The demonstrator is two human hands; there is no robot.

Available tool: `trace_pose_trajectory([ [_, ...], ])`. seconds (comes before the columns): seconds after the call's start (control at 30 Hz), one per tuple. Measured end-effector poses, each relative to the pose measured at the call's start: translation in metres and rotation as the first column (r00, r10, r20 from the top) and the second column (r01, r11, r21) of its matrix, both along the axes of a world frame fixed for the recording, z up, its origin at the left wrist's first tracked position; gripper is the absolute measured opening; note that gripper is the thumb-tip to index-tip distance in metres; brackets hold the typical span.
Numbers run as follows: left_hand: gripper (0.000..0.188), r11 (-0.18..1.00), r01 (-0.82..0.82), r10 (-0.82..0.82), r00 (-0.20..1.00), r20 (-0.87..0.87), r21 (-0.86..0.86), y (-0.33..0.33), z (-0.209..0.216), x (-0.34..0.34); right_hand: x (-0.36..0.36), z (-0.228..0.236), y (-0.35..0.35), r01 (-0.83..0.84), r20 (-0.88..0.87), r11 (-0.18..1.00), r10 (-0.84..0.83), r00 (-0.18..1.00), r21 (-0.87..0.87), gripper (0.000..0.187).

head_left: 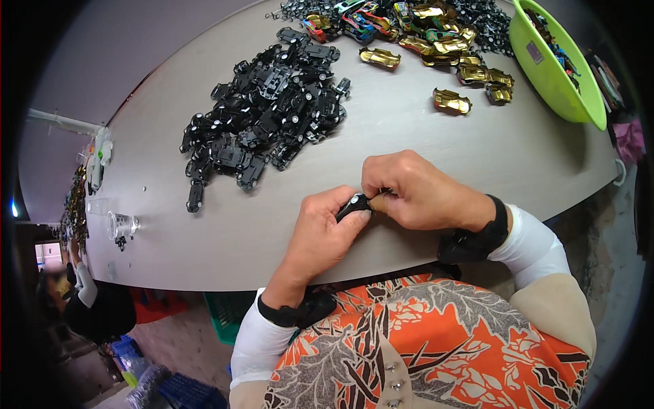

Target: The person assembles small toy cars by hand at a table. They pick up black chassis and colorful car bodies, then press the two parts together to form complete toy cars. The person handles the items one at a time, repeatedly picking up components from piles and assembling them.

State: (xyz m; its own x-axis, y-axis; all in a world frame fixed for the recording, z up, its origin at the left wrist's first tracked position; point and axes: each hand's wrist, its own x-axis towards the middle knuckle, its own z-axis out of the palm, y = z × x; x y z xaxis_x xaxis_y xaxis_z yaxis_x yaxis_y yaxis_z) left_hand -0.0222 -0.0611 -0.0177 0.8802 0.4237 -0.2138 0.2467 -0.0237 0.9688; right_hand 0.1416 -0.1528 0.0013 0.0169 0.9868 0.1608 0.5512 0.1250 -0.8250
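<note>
My left hand point(325, 228) is closed around a black toy car chassis point(351, 206) with a pale wheel showing, just above the table near its front edge. Against the far end of that chassis, my right hand point(409, 191) pinches with thumb and fingertips. A bit of something dark shows between those fingers, too hidden to name. Ahead and to the left lies a big heap of black toy car chassis point(272, 102). One gold toy car body point(452, 102) rests apart from the others, beyond my right hand.
Gold and multicoloured car bodies point(443, 44) and small dark parts point(494, 31) cover the table's far side. A lime green basin point(555, 75) stands at the right edge. On the left lies a clear cup point(121, 225). Another person point(95, 300) sits at far left.
</note>
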Motion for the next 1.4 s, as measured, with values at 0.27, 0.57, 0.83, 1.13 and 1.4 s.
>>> trace_pose_trajectory([
  [0.27, 0.012, 0.964, -0.083, 0.082, 0.997, 0.013, 0.254, -0.007, 0.004, -0.003, -0.011, -0.004, -0.002, 0.080, 0.067, 0.997, -0.081, 0.994, 0.015, 0.003],
  [0.57, 0.030, 0.894, -0.425, 0.422, 0.905, -0.050, -0.145, -0.007, 0.025, -0.169, 0.073, -0.012, 0.052, 0.262, 0.345, 0.917, -0.361, 0.867, 0.301, 0.020],
  [0.83, 0.034, 0.654, -0.548, 0.740, 0.606, -0.292, 0.521, -0.013, -0.026, -0.269, 0.107, -0.022, 0.087, 0.410, 0.657, 0.852, -0.516, 0.550, 0.326, 0.026],
  [1.13, 0.018, 0.452, -0.250, 0.248, 0.957, 0.149, 0.856, 0.044, 0.048, -0.063, 0.061, 0.019, 0.041, 0.002, -0.348, 0.866, -0.204, 0.915, -0.501, 0.026],
  [1.4, 0.020, 0.277, 0.038, 0.264, 0.958, -0.114, 0.960, 0.072, 0.020, 0.007, 0.066, 0.009, 0.035, 0.312, 0.205, 0.917, -0.265, 0.942, -0.250, 0.028],
])
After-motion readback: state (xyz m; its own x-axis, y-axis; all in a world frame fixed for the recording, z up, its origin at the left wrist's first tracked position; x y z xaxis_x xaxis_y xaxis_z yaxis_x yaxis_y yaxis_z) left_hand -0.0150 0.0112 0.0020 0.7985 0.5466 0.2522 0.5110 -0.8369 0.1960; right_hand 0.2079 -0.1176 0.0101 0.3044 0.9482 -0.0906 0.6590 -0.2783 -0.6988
